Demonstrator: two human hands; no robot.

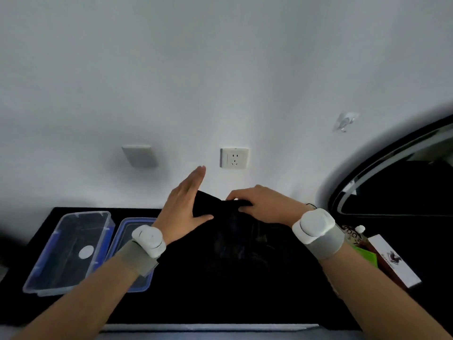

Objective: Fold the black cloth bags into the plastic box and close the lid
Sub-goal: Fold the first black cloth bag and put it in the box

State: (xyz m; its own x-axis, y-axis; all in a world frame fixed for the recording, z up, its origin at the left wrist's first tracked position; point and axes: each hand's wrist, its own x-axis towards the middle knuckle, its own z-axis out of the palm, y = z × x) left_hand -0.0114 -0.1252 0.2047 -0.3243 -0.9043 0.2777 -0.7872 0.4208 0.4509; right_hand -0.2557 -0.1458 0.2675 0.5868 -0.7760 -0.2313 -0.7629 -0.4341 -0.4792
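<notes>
A black cloth bag lies on the black table top in the middle, hard to tell apart from the dark surface. My left hand is flat with straight fingers, its edge pressed against the bag's left side. My right hand pinches the bag's raised upper edge with curled fingers. The clear plastic box with blue clips stands open at the left. Its blue-rimmed lid lies beside it, partly under my left wrist.
The black table top runs to a white wall with a socket. A white and brown carton and a green packet lie at the right, beside a dark curved mirror frame.
</notes>
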